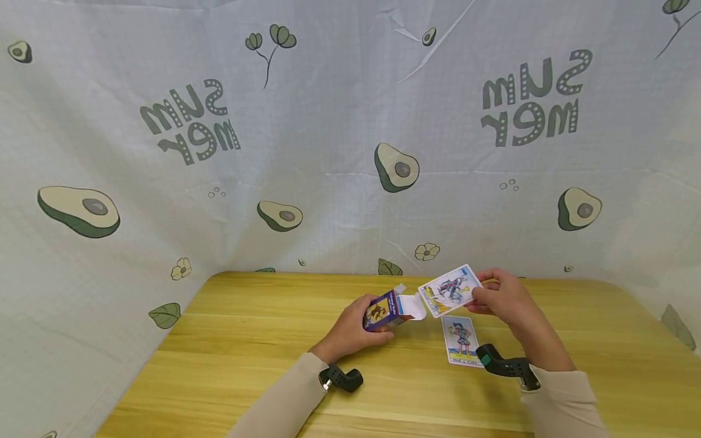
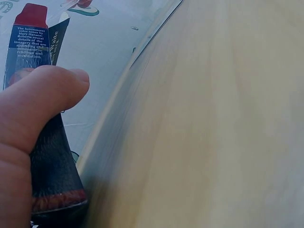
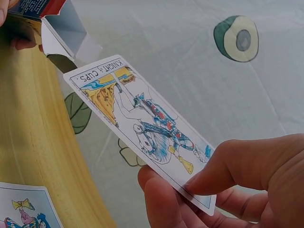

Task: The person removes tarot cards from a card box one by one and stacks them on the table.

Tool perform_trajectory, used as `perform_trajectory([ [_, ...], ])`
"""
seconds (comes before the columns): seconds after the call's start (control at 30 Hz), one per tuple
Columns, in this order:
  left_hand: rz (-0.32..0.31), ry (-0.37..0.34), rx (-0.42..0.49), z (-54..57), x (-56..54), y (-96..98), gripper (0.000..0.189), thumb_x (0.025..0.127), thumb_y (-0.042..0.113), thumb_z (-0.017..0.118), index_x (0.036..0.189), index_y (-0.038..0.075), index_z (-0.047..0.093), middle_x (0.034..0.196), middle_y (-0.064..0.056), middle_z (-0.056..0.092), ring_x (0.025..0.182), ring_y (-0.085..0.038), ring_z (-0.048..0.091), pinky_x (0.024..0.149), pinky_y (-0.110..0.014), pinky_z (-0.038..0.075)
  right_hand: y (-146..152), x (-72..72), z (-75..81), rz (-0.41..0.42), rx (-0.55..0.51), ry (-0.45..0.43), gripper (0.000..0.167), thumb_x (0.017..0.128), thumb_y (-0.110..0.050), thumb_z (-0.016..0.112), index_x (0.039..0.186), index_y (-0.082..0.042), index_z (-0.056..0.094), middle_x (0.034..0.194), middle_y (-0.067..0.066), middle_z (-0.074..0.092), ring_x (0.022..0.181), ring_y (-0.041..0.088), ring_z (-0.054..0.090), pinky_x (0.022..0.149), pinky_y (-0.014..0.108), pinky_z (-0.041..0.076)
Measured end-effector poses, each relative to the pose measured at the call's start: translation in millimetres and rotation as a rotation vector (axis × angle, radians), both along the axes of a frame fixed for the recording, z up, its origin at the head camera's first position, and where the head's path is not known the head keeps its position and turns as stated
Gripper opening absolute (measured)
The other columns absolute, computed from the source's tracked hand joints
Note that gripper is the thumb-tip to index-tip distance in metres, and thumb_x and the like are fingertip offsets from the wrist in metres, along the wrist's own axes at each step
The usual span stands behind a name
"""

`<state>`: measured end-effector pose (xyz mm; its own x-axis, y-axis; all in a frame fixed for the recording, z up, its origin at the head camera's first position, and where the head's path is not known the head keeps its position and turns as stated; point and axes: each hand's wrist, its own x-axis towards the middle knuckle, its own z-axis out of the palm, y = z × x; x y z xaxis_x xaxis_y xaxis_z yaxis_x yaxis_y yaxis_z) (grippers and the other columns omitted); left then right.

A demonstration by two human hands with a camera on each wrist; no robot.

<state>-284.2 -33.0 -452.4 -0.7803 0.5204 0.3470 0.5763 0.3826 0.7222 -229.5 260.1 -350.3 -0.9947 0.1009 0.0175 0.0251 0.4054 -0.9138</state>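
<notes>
The right hand (image 1: pixel 501 298) pinches one end of a card (image 1: pixel 450 291), its long axis slanting leftward to the open box (image 1: pixel 383 310) gripped by the left hand (image 1: pixel 349 330).

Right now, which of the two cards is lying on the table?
The standing-figure card: it rests on the table, whereas the Knight of Cups card is pinched in the right hand, raised off the surface.
</notes>
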Motion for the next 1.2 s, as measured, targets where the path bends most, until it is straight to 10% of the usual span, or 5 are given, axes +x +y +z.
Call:
perform_trajectory([
  [1.2, 0.004, 0.007, -0.002, -3.6, -1.5, 1.2, 0.066, 0.079, 0.043, 0.077, 0.129, 0.011, 0.049, 0.109, 0.004, 0.056, 0.093, -0.009, 0.053, 0.079, -0.023, 0.047, 9.6, -2.6, -3.3, -0.006, 0.125, -0.011, 0.047, 0.091, -0.007, 0.055, 0.130, 0.011, 0.039, 0.115, 0.032, 0.050, 0.087, 0.039, 0.059, 0.078, 0.037, 0.055],
])
